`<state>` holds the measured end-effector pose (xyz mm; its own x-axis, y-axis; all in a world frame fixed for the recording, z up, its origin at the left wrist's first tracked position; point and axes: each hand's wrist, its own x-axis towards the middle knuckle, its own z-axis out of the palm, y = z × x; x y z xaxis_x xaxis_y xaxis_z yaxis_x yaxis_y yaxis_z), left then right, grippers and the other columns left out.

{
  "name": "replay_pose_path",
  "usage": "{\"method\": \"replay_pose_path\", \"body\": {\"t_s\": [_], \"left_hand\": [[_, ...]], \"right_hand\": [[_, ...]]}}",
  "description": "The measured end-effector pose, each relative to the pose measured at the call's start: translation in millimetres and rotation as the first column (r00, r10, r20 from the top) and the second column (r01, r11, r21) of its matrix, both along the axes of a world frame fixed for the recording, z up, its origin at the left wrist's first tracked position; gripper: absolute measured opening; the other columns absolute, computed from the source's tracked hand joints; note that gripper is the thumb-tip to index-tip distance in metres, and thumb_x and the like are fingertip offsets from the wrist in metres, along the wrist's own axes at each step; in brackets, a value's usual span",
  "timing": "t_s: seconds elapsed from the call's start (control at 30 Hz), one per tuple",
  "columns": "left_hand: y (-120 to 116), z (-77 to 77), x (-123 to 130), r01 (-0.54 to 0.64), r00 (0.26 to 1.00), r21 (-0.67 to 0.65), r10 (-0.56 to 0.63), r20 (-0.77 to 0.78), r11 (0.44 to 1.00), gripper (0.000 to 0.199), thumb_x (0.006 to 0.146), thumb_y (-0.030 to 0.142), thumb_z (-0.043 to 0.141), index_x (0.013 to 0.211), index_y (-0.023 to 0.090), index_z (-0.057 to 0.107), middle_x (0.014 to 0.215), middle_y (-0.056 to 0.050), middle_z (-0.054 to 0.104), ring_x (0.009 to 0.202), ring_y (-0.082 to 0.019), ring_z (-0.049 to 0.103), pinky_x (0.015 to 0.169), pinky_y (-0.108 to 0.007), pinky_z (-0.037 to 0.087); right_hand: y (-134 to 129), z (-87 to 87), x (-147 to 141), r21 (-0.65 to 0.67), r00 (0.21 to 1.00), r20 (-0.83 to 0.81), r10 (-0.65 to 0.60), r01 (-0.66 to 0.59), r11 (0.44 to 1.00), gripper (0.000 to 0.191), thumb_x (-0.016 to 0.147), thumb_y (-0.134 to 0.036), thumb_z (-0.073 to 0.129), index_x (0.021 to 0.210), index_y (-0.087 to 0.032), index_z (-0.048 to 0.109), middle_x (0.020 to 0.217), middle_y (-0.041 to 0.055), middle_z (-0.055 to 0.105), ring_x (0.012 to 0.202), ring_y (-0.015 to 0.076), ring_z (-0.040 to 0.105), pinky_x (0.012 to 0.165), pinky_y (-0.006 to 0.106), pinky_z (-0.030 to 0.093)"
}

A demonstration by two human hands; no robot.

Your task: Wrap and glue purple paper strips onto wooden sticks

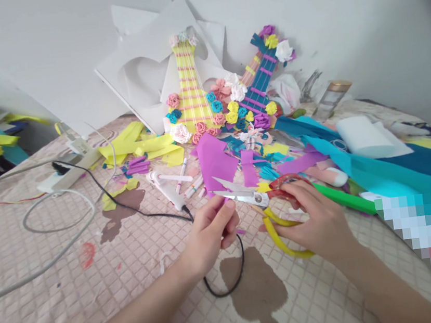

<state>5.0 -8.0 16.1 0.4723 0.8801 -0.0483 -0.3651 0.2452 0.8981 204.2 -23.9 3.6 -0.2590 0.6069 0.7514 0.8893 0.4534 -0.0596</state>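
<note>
My right hand point(319, 219) grips a pair of scissors point(260, 199) by its handles, one loop red and the other yellow. The blades are spread apart and point left, just above the fingertips of my left hand point(213, 227). The left fingers are pinched together around what looks like a small piece of purple paper, mostly hidden by the fingers and blades. Directly behind the blades lies a larger purple sheet point(217, 158). A white glue gun point(166, 191) rests to the left of my left hand, its black cord passing beneath my wrist.
Two paper guitars, one yellow point(190, 88) and one blue point(263, 82), lean at the back with paper flowers. A power strip point(69, 171) sits at left. Blue paper strips point(357, 165), a white roll point(365, 137) and a green stick point(343, 198) lie at right.
</note>
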Motion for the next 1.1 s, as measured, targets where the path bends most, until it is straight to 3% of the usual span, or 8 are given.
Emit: {"method": "replay_pose_path", "body": {"t_s": [0.33,0.47,0.57,0.7,0.87,1.1], "left_hand": [[0.4,-1.7,-1.0,0.027,1.0,-0.003,-0.027,-0.012,1.0,0.023,0.085,0.034,0.049,0.072,0.017,0.042,0.054,0.008,0.037,0.034,0.0,0.032,0.033,-0.013,0.019],[-0.1,0.0,-0.8,0.047,0.997,-0.015,-0.047,-0.053,0.999,0.018,0.086,0.035,0.048,0.093,0.019,0.049,0.055,0.008,0.036,0.032,-0.002,0.032,0.032,-0.015,0.017],[-0.4,1.9,0.0,-0.022,0.993,0.02,0.024,-0.113,1.0,0.024,0.083,0.035,0.052,0.101,0.018,0.05,0.054,0.01,0.03,0.034,-0.001,0.024,0.034,-0.017,0.016],[1.8,1.8,-0.7,-0.147,0.958,0.148,0.178,-0.224,0.978,0.019,0.085,0.034,0.048,0.082,0.016,0.052,0.058,0.007,0.036,0.044,-0.004,0.026,0.041,-0.02,0.02],[5.0,1.8,-2.4,-0.172,0.915,0.259,0.251,-0.315,0.951,0.03,0.088,0.03,0.038,0.063,0.016,0.047,0.057,0.003,0.042,0.049,-0.008,0.033,0.047,-0.024,0.026],[4.4,3.3,-0.2,-0.151,0.911,0.24,0.229,-0.344,0.959,0.023,0.086,0.03,0.044,0.068,0.017,0.048,0.053,0.005,0.043,0.047,-0.008,0.034,0.047,-0.022,0.026]], "right_hand": [[0.7,2.0,4.3,0.044,1.0,-0.002,0.007,-0.007,0.999,0.033,0.072,-0.038,0.065,0.093,-0.014,0.056,0.08,0.0118,0.067,0.07,0.024,0.066,0.062,0.034,0.055],[-0.4,0.6,4.6,-0.07,0.987,-0.147,-0.064,0.054,0.996,0.034,0.07,-0.043,0.065,0.09,-0.016,0.056,0.082,0.0125,0.068,0.072,0.0274,0.066,0.064,0.04,0.055],[-1.3,2.3,3.3,-0.224,0.964,-0.237,-0.117,0.063,0.973,0.039,0.068,-0.047,0.063,0.092,-0.017,0.055,0.087,0.0121,0.067,0.071,0.0267,0.066,0.061,0.04,0.055],[-2.1,5.7,2.5,-0.288,0.979,-0.181,-0.089,0.034,0.957,0.048,0.066,-0.046,0.063,0.1,-0.015,0.049,0.096,0.0148,0.062,0.081,0.0281,0.063,0.064,0.039,0.054],[-1.1,2.0,2.6,-0.245,0.994,-0.071,-0.08,0.06,0.968,0.048,0.065,-0.043,0.064,0.101,-0.016,0.047,0.095,0.0136,0.058,0.089,0.0298,0.059,0.072,0.042,0.051],[-0.6,1.3,2.2,-0.163,0.99,-0.07,-0.124,0.111,0.98,0.048,0.065,-0.045,0.063,0.098,-0.014,0.05,0.09,0.0143,0.062,0.083,0.0286,0.061,0.07,0.041,0.052]]}}
